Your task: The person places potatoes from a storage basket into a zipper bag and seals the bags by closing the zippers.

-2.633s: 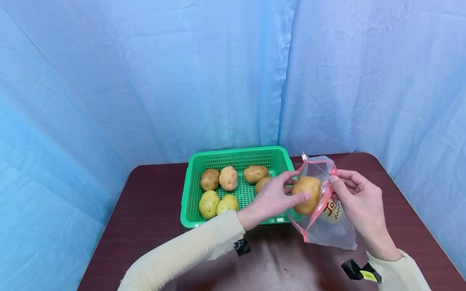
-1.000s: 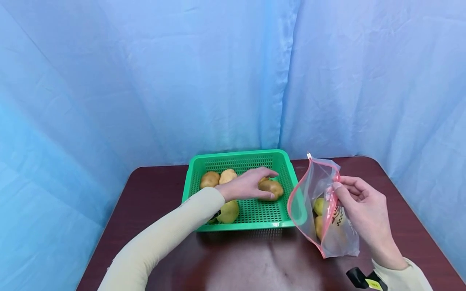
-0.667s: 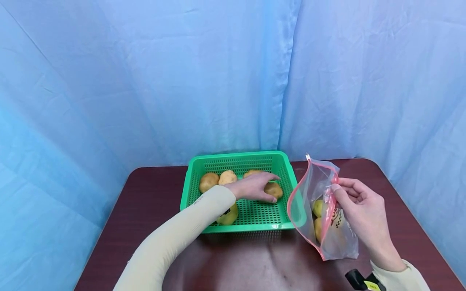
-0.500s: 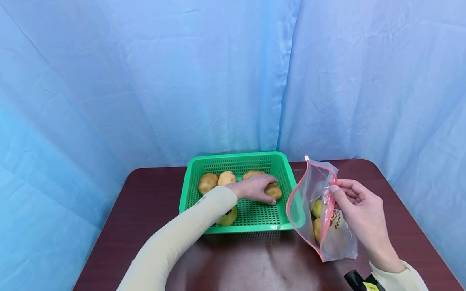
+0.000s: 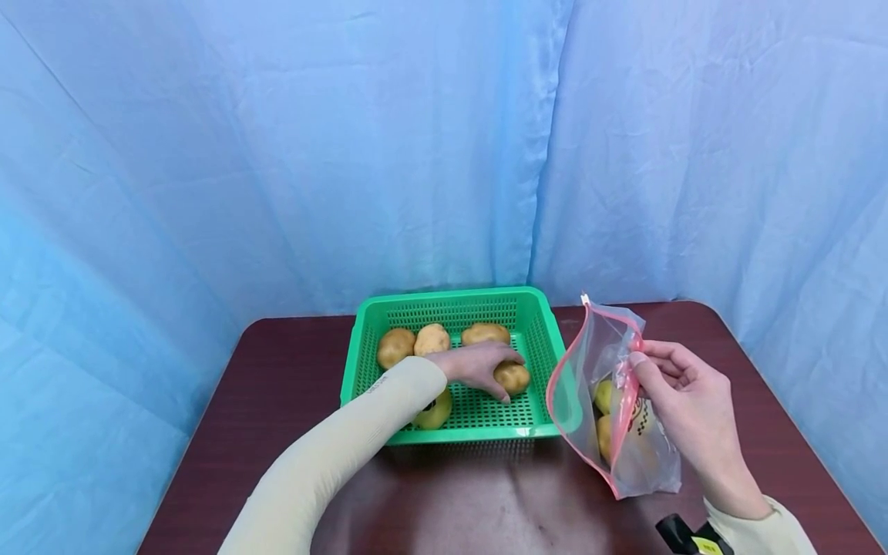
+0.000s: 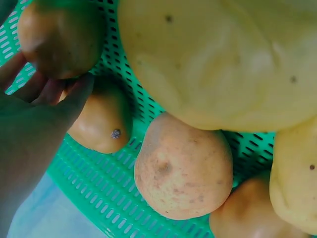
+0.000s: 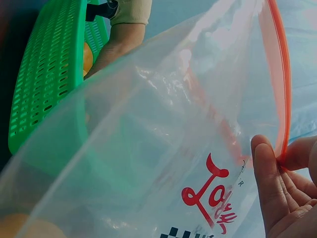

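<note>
My left hand reaches into the green basket and grips a brown potato, thumb on the near side and fingers behind. In the left wrist view this potato sits at the fingertips, with another potato just below the hand. On the right, my right hand pinches the pink zip rim of a clear plastic zip bag between thumb and forefinger. The bag's mouth gapes towards the basket. Inside lie a yellow-green potato and a brown one. Red lettering marks the bag.
Several other potatoes are in the basket: a brown one, a pale one, another brown one at the back, and a yellow one partly under the left sleeve. A dark red table carries everything, with blue curtains behind.
The left hand has released a brown potato into the bag, returned to the basket and taken hold of another, which has shifted slightly nearer. The right hand still pinches the bag's rim.
</note>
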`<state>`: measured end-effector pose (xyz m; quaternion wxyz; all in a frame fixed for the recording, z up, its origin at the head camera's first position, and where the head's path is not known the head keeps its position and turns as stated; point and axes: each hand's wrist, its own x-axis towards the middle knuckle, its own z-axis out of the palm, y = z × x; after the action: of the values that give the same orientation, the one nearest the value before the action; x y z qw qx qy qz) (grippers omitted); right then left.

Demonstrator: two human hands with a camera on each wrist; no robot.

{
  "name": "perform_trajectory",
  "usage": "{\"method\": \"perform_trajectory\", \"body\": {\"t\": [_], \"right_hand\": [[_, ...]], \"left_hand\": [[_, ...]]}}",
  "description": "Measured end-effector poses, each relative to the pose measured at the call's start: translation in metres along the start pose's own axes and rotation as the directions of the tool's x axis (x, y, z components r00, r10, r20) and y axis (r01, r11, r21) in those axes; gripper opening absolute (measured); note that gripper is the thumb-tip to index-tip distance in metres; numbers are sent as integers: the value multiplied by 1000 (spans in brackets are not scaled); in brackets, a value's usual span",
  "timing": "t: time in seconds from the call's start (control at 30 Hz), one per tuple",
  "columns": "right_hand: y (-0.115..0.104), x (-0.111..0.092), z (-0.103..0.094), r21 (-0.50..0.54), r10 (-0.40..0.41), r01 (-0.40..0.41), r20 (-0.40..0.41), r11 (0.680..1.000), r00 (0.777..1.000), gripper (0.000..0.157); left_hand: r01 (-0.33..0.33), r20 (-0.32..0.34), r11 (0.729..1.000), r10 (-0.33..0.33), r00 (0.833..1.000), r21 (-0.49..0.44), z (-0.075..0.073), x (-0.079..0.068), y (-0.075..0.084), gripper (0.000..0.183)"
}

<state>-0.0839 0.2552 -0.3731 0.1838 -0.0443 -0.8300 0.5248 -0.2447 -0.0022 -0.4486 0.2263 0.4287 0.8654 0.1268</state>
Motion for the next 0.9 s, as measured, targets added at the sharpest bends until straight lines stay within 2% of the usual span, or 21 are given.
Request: {"method": "perform_trajectory", "body": {"t": [0.23, 0.37, 0.63, 0.9], "right_hand": [[1, -1, -2, -4, 17, -17, -2, 1000, 1000, 24], [2, 1, -4, -2, 17, -17, -5, 1000, 1000, 24], [3, 6, -4, 8, 5, -5, -9, 1000, 1000, 24], [5, 10, -3, 8, 21, -21, -10, 1000, 1000, 24]], "left_hand": [[-6, 6, 1000, 6, 1000, 5, 3, 1, -1, 71], [11, -22, 1000, -11, 1000, 3, 1, 1, -1, 69], [4, -105, 1000, -7, 994, -29, -16, -5, 3, 68], [-26, -160, 999, 20, 987, -38, -34, -16, 19, 65]]}}
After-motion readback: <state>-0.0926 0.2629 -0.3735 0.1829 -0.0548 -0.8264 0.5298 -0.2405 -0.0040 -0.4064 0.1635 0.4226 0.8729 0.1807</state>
